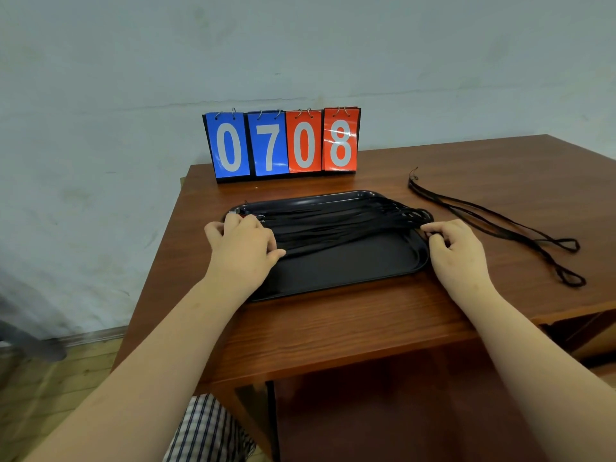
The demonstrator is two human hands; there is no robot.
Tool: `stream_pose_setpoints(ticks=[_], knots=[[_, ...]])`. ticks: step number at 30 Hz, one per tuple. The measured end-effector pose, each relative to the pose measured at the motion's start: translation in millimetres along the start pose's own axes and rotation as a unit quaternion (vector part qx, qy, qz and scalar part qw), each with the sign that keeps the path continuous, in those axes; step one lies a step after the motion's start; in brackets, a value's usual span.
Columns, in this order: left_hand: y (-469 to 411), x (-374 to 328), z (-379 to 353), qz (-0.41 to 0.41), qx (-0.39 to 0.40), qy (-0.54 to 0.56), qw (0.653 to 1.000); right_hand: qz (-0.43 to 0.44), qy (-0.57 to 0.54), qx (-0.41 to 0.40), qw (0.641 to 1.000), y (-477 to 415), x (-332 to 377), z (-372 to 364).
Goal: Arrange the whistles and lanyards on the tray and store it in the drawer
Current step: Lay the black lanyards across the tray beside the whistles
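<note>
**Lanyards (336,225) held at both ends on the tray (333,275)**

The left hand (241,251) curls its fingers (233,225) over the bundle's whistle end, hiding most of the whistles (237,213). The right hand (458,253) pinches the loops between its fingers (430,232) at the tray's right rim. Loose cords (493,221) lie apart on the surface (333,325) to the right. A flip scoreboard (283,145) stands behind.

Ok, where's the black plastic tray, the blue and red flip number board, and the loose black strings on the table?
Black plastic tray (333,271): head view, bare front floor.
Blue and red flip number board (270,145): head view, blue 7 card.
Loose black strings (430,196): head view, bundled far end.
</note>
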State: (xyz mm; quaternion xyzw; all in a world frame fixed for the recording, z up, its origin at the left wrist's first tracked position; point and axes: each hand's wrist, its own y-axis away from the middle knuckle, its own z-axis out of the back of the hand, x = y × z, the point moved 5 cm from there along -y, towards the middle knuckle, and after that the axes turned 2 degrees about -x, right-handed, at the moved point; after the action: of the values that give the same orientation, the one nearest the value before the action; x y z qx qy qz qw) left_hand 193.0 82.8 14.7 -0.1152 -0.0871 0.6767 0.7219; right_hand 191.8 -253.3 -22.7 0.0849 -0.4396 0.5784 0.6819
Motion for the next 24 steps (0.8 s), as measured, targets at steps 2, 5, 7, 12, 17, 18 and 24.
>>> stream_pose_setpoints(ticks=[2,5,7,12,17,18,24], knots=[[-0.9,-0.6,-3.3,0.002,0.019,-0.015,1.0,0.002,-0.002,-0.003,1.0,0.2,0.0,0.3],[0.1,2.6,-9.1,0.011,0.037,-0.016,0.999,0.001,-0.003,-0.004,1.0,-0.4,0.1,0.5],[0.2,3.0,-11.5,0.011,0.039,-0.011,0.999,0.001,-0.003,-0.003,1.0,-0.6,-0.3,0.1],[-2.4,0.9,-2.1,0.0,0.017,-0.004,1.0,0.004,-0.004,-0.008,1.0,-0.4,-1.7,-0.1],[-5.0,9.8,12.1,0.01,-0.009,-0.015,1.0,0.003,-0.005,-0.007,1.0,0.3,0.3,0.4],[-4.8,11.7,12.6,0.011,-0.005,-0.026,1.0,0.003,-0.004,-0.006,1.0,0.5,0.7,0.6],[-3.2,19.8,10.9,0.018,0.021,-0.057,0.998,0.001,0.0,-0.003,1.0,0.7,1.7,0.7]])
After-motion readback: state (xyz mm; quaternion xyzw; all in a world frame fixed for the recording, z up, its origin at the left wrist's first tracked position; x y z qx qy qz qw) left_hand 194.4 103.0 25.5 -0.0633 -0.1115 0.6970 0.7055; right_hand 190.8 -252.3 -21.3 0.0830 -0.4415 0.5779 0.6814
